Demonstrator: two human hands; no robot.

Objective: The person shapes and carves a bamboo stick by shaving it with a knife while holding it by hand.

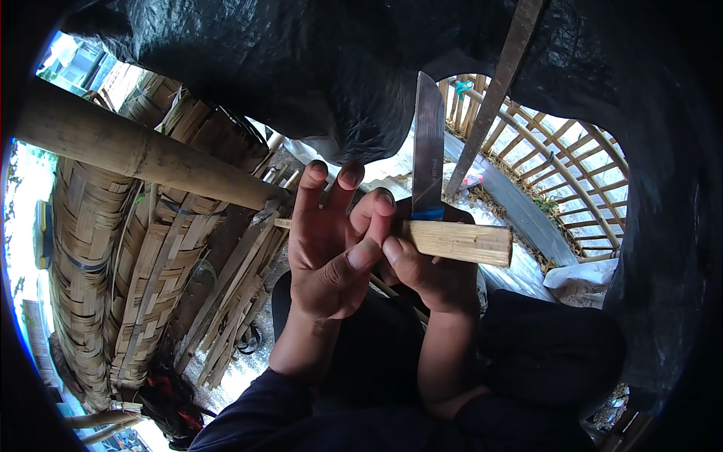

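Note:
A knife (pixel 428 147) stands with its broad blade pointing up. A blue band is at the blade's base, and the handle is hidden behind my right hand (pixel 437 275). That hand is closed, its thumb pressed against a pale squared piece of wood (pixel 461 242) that juts out to the right across the knife's base. Close on the left is my left hand (pixel 327 252), palm facing me, thumb and index finger pinched together beside the right thumb. Its other fingers are raised and apart. Whatever lies in the pinch is too small or hidden to make out.
A thick bamboo pole (pixel 143 151) slants in from the left above rolled woven bamboo panels (pixel 86 279). Split bamboo strips (pixel 237 305) lie beside my left forearm. Black plastic sheeting (pixel 279 68) hangs overhead. A flat strip (pixel 493 94) and a bamboo lattice (pixel 561 162) are at the right.

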